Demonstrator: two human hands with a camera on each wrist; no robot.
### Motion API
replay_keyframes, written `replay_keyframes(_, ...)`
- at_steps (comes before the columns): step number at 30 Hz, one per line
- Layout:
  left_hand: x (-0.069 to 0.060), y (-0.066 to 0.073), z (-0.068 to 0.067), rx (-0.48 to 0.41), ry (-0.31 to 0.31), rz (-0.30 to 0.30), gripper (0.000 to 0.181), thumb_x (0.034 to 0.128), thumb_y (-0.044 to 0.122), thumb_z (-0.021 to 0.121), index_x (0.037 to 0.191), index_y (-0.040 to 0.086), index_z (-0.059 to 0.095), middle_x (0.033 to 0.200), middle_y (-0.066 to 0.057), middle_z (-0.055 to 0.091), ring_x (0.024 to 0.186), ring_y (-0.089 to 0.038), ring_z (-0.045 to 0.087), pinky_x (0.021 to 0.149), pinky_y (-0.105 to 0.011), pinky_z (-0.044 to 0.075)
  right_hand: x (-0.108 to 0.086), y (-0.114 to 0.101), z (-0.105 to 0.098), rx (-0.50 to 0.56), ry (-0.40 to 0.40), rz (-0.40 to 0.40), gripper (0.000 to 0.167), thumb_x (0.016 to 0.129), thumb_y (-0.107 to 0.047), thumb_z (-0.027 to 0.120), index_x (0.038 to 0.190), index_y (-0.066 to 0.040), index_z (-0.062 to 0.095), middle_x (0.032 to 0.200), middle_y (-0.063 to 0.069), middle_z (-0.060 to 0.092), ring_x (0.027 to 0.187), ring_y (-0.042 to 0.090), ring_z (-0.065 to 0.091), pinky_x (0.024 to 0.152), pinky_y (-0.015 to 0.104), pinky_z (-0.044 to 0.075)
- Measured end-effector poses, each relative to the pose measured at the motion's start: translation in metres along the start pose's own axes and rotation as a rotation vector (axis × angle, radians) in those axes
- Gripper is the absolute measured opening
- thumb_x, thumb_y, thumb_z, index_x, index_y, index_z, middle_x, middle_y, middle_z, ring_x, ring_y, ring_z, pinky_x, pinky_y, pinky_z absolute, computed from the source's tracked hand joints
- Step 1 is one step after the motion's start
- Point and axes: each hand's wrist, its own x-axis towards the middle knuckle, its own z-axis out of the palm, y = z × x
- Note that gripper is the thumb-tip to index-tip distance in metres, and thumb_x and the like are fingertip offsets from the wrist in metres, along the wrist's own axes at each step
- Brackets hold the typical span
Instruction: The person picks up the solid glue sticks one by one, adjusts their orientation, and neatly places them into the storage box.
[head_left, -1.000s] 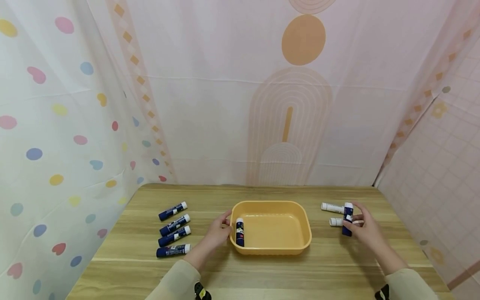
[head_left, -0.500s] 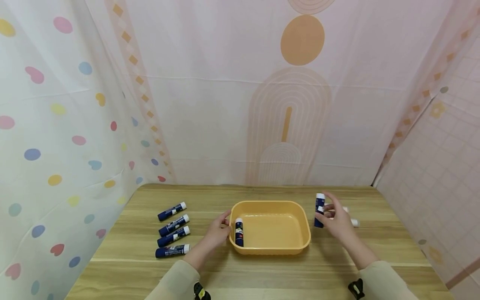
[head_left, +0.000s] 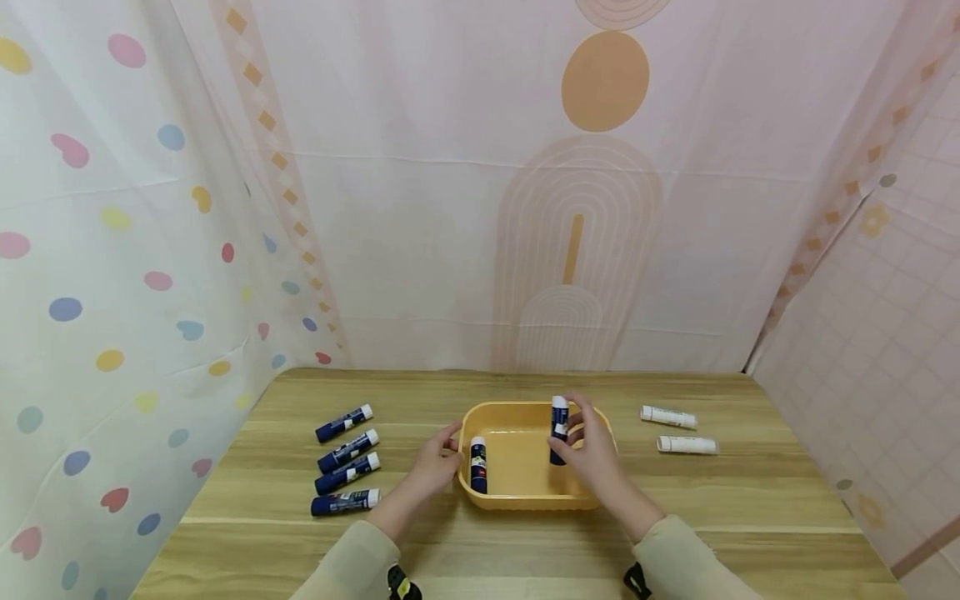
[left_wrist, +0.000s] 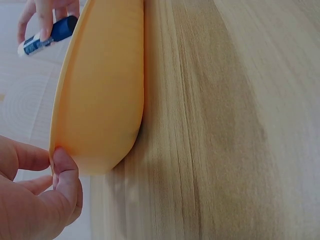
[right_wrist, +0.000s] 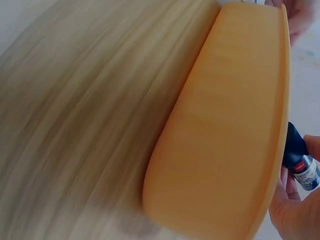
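A yellow rectangular tray (head_left: 517, 502) stands on the wooden table. At its left end my left hand (head_left: 437, 460) pinches the rim between thumb and fingers, as the left wrist view shows with the tray wall (left_wrist: 102, 90). My right hand (head_left: 595, 450) is over the tray's right half and holds a dark blue glue stick (head_left: 559, 429) with a white cap, nearly upright, cap up. In the right wrist view part of that glue stick (right_wrist: 303, 162) shows beyond the rim. Another blue glue stick (head_left: 478, 465) lies inside the tray along its left wall.
Several blue glue sticks (head_left: 347, 473) lie in a slanted column on the table's left side. To the right of the tray lie two white glue sticks (head_left: 687, 445). A patterned curtain (head_left: 420, 250) hangs behind the table's back edge.
My right hand has carried the blue glue stick leftward, from beside the white sticks to over the tray. Both white sticks now show fully. My left hand has stayed at the rim.
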Motion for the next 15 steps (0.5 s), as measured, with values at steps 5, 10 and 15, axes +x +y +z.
replay_keyframes(5,-0.001,0.000,0.000,-0.016,0.003,0.014,0.055,0.0873,-0.008,0.048,0.141,-0.001,0.038,0.099,-0.013,0.046,0.073,-0.015,0.048,0.058,-0.026,0.045,0.002,-0.005,0.021,-0.027,-0.056,-0.004,0.065,0.078,-0.003,0.074,0.134,-0.012,0.042,0.093,0.013,0.057,0.070,0.016,0.055,0.053,0.024,0.048)
replay_keyframes(10,-0.002,0.001,0.000,-0.024,0.002,0.022,0.056,0.0865,-0.009,0.048,0.141,-0.002,0.038,0.099,-0.013,0.046,0.072,-0.015,0.048,0.058,-0.026,0.046,0.006,-0.005,0.043,-0.024,-0.193,0.084,0.067,0.079,-0.004,0.073,0.136,-0.010,0.039,0.088,0.012,0.056,0.065,0.015,0.054,0.052,0.026,0.048)
replay_keyframes(15,-0.001,0.001,0.000,-0.023,-0.002,0.029,0.057,0.0851,-0.010,0.048,0.141,-0.003,0.038,0.099,-0.014,0.046,0.072,-0.015,0.048,0.058,-0.027,0.047,0.009,-0.006,0.063,-0.074,-0.291,0.189,0.066,0.079,-0.008,0.075,0.133,-0.008,0.039,0.083,0.010,0.056,0.064,0.016,0.055,0.052,0.027,0.048)
